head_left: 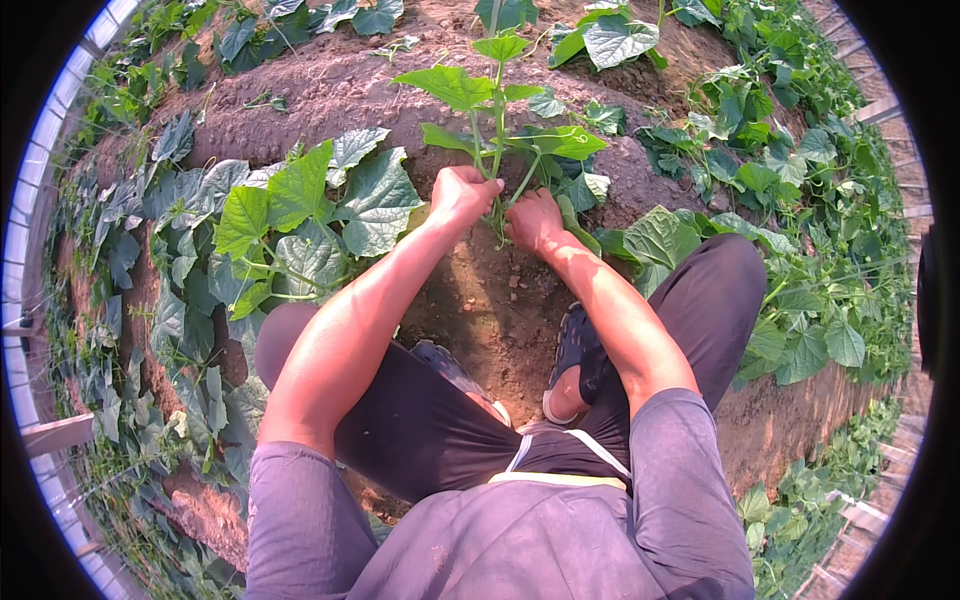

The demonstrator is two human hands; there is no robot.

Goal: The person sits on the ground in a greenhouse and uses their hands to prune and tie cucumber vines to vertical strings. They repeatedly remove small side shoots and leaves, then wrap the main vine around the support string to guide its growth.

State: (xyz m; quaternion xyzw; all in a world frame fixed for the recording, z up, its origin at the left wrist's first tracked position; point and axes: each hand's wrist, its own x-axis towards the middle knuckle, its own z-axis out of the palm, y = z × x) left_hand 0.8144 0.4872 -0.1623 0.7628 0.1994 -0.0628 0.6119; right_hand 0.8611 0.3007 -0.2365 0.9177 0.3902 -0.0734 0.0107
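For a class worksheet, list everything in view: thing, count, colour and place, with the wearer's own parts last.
Upright cucumber-type vine: one, bright green, upper centre
Low vines: many, green, left, right and top
Soil: one bed, brown, beneath the plants
Wooden planks: several, pale brown, outer edges
Wall sheeting: count unclear, whitish, far left
Shoes: two, dark with pale rims, centre
Trousers: one pair, dark, over bent legs
Cord: one, white, at the waist
Shirt: one, greyish purple, bottom
Forearms: two, bare, reaching upward
Left hand: one, bare, at the lower stem
Right hand: one, bare, right of the stem
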